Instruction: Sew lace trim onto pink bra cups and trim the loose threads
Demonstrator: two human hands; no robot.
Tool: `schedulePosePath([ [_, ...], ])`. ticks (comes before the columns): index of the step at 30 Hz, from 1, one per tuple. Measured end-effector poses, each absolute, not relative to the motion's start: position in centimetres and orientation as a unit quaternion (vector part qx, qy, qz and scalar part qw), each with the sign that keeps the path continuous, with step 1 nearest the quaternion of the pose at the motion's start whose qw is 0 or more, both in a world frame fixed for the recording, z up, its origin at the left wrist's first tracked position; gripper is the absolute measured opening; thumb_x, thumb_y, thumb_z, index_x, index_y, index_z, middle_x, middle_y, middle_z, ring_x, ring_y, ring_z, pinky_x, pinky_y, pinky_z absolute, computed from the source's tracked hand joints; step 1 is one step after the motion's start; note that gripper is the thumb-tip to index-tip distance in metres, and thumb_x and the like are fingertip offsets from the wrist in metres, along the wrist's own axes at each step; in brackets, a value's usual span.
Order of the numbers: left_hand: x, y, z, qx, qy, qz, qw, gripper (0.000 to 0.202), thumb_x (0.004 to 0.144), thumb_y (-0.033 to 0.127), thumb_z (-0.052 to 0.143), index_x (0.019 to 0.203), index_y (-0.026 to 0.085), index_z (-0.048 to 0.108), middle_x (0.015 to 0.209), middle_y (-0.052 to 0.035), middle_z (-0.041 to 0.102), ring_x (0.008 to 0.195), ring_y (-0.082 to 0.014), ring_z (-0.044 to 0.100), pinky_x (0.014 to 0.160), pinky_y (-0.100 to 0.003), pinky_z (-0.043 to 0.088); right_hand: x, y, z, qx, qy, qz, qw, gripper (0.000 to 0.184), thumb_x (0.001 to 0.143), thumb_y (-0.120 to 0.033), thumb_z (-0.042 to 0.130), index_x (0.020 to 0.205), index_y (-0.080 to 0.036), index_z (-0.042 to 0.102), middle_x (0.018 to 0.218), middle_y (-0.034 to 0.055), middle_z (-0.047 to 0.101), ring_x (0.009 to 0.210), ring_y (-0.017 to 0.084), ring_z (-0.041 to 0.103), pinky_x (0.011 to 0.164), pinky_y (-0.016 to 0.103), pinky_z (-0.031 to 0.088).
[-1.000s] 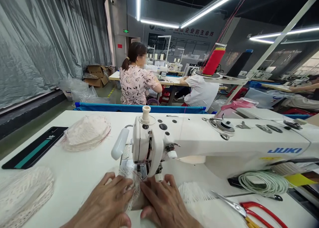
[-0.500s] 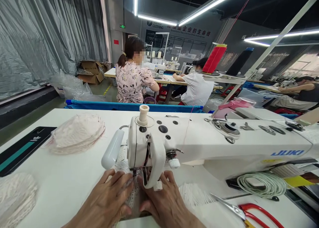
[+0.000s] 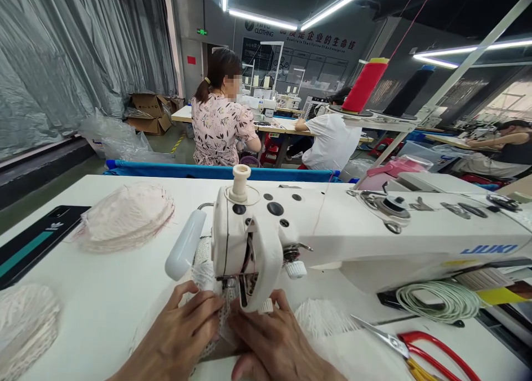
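White lace fabric (image 3: 204,277) lies under the needle end of a white sewing machine (image 3: 324,220). My left hand (image 3: 183,325) grips the lace on the left side of the presser foot (image 3: 228,284), fingers bent and close together; its thumb is hidden. Just right of the foot, my right hand (image 3: 278,336) has its fingertips drawn together on the same lace, partly behind the white guard (image 3: 266,264). That thumb shows low, near the bottom edge. Fringed white trim (image 3: 322,317) spreads out beyond the right hand.
Red-handled scissors (image 3: 399,345) lie open at the right, below a coil of pale cord (image 3: 436,302). Stacked lace pieces (image 3: 127,217), another lace pile (image 3: 27,325) and a black phone-like slab (image 3: 41,239) rest left. Co-workers sit beyond the blue rail (image 3: 224,171).
My right thumb has shifted down and back, and the right fingers have drawn closer together. My left thumb has tucked out of sight. The view has moved slightly.
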State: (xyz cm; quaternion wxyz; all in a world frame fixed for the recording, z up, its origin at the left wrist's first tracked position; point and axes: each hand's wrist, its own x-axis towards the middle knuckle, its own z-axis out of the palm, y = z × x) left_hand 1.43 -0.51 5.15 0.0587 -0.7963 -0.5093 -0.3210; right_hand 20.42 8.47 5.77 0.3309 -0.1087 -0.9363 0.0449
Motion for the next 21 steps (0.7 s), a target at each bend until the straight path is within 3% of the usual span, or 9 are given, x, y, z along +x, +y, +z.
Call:
schedulePosePath([
  [6,1.6,-0.5,4.9,-0.800,-0.520,-0.293,0.061,0.018,0.090,0.015,0.047,0.075,0.019,0.055,0.073,0.0028,0.061,0.075,-0.0133,0.057,0.084,-0.034,0.029,20.5,8.5,5.7,-0.106,-0.935,0.035,0.336,0.060,0.092,-0.060,0.021,0.095,-0.017,0.063,0.091,0.0045,0.070,0.068,0.016,0.055,0.070,0.034,0.034],
  [10,2.1,-0.4,6.4,-0.795,-0.529,-0.284,0.085,0.016,0.095,0.023,0.044,0.095,0.019,0.060,0.089,0.0016,0.068,0.083,-0.0131,0.058,0.083,-0.032,0.030,20.6,8.4,5.3,-0.103,-0.949,0.024,0.298,0.061,0.090,-0.063,0.024,0.093,-0.017,0.065,0.089,0.0070,0.070,0.067,0.017,0.053,0.072,0.034,0.033],
  [13,2.1,-0.4,6.6,-0.803,-0.520,-0.273,0.103,0.025,0.097,0.025,0.038,0.111,0.017,0.056,0.089,0.0006,0.068,0.080,-0.0135,0.057,0.080,-0.032,0.032,20.7,8.4,5.3,-0.092,-0.948,0.040,0.304,0.062,0.092,-0.061,0.020,0.091,-0.018,0.065,0.082,0.0056,0.069,0.064,0.016,0.051,0.072,0.035,0.032],
  [18,1.8,-0.5,5.0,-0.806,-0.518,-0.265,0.110,0.031,0.098,0.019,0.029,0.114,0.016,0.055,0.096,-0.0025,0.068,0.089,-0.0146,0.056,0.084,-0.035,0.031,20.5,8.5,5.7,-0.092,-0.935,0.053,0.338,0.062,0.094,-0.057,0.016,0.091,-0.018,0.064,0.074,0.0035,0.068,0.062,0.016,0.050,0.071,0.035,0.030],
  [21,1.7,-0.4,4.7,-0.804,-0.522,-0.257,0.121,0.029,0.095,0.020,0.036,0.119,0.017,0.053,0.102,-0.0025,0.067,0.091,-0.0151,0.057,0.086,-0.036,0.032,20.4,8.7,5.8,-0.092,-0.932,0.057,0.346,0.060,0.094,-0.058,0.019,0.094,-0.017,0.063,0.073,0.0035,0.068,0.061,0.016,0.051,0.073,0.035,0.031],
])
